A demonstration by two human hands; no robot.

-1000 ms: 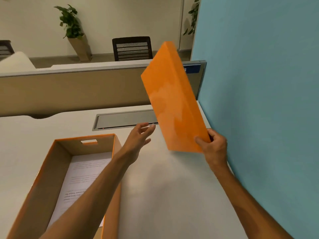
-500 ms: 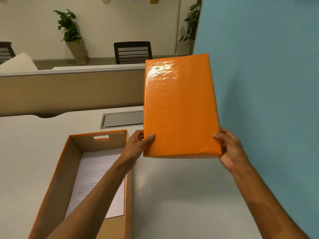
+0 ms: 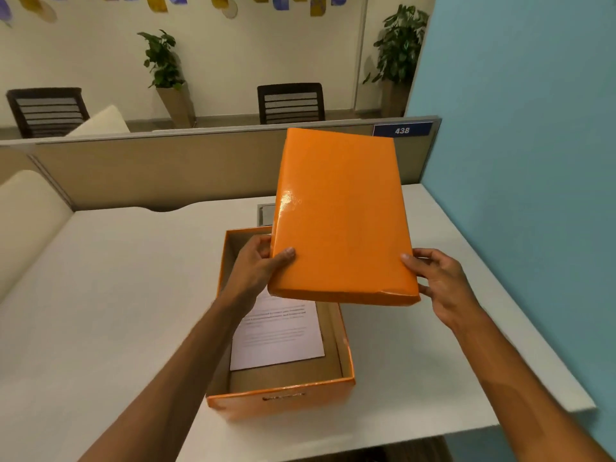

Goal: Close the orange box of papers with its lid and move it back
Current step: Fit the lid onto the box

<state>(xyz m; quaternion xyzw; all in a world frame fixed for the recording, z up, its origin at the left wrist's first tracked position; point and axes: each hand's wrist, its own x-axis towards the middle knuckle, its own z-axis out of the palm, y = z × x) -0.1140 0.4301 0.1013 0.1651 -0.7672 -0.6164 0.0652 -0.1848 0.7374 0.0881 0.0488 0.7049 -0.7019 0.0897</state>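
The orange lid (image 3: 343, 215) is up in the air, top face to the camera, tilted w/ its far end higher than its near end, and it hangs over the far right part of the open orange box (image 3: 283, 398), not yet touching the rim. The box sits on the white desk (image 3: 110, 288) near its front edge, long axis running near-to-far, a sheet of papers (image 3: 278, 338) flat on its floor. The lid's long axis runs roughly the same way but is skewed a bit and offset to the right, so the coming move, as I judge it, is down, left and toward the person, then level it out to meet the rim. The left hand (image 3: 256, 266) pinches the lid's near-left edge, thumb on top, fingers underneath; it sits directly over the box and is the nearer one. The right hand (image 3: 440, 281) clasps the near-right corner, fingers spread along the side wall, out past the box's right wall. Vs. half a sec ago: the lid has come left from over bare desk to overlap the box, and both hands keep the same grip on the near edge. The blue partition (image 3: 520, 161) stands close on the right.
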